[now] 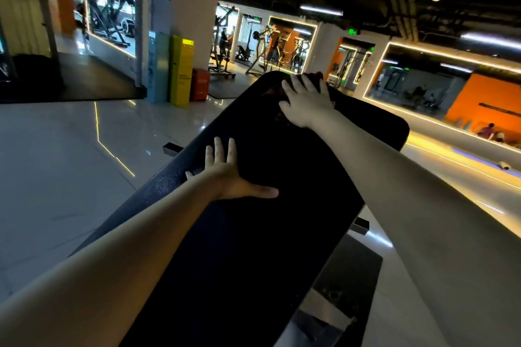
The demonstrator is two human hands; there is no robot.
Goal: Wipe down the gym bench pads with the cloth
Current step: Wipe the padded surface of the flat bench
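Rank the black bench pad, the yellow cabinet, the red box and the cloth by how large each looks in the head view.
1. black bench pad
2. yellow cabinet
3. red box
The cloth is mostly hidden under the right hand, so it stays unranked.

Single head-worn view, tilted, looking forward and down — close over bench pad (253, 234), gym hall beyond

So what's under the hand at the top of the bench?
A dark reddish cloth, pressed flat onto the black bench pad by the right hand. Only its edges peek out around the hand; the middle is covered.
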